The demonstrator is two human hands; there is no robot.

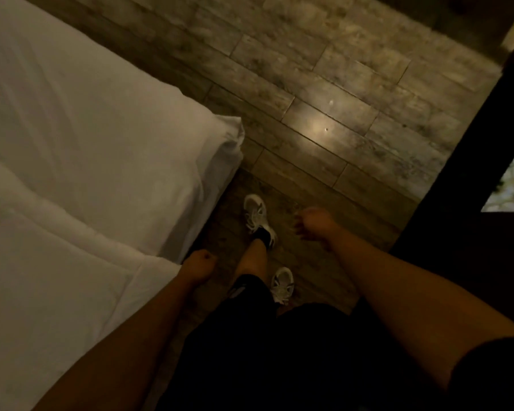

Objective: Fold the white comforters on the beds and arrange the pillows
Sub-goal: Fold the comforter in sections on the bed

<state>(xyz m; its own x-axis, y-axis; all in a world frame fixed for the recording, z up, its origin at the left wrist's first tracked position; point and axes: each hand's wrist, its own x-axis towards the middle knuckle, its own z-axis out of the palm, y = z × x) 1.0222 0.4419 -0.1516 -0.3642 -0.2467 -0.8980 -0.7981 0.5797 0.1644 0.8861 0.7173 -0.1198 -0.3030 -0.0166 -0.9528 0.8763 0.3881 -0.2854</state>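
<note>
Beside the white comforter (pixel 72 179), both hands' grips look loosely curled, holding nothing.

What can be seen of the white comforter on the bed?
The comforter is white, soft and puffy, with shallow creases across its top. It lies spread over the near part of the bed, at the lower left of the view, its edge reaching the bed's side. Beyond it the bed's white sheet shows bare. The left hand hangs just past its edge; contact cannot be told. Its far end is out of view.
</note>
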